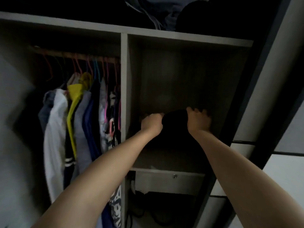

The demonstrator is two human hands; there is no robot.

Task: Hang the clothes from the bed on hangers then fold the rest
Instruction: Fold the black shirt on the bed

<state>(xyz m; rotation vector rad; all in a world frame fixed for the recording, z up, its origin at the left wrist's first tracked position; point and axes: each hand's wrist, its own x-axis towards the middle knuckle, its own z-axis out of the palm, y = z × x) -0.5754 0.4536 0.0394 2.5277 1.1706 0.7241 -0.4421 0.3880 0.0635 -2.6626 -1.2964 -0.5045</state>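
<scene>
A black folded garment (pixel 175 129) is held up inside the right-hand wardrobe compartment (pixel 181 76), between my two hands. My left hand (pixel 152 123) grips its left edge with curled fingers. My right hand (pixel 198 120) grips its right edge, fingers bent over the top. The garment's lower part merges with the dark shadow above the shelf board (pixel 164 170). Both arms reach up and forward into the compartment.
Left of the divider panel (pixel 124 96), several clothes hang on coloured hangers from a rail (pixel 74 55), among them a white garment (pixel 54 137) and a yellow one (pixel 74 102). Dark bedding (pixel 164 12) lies on the top shelf. A locked drawer (pixel 169 181) sits below the shelf.
</scene>
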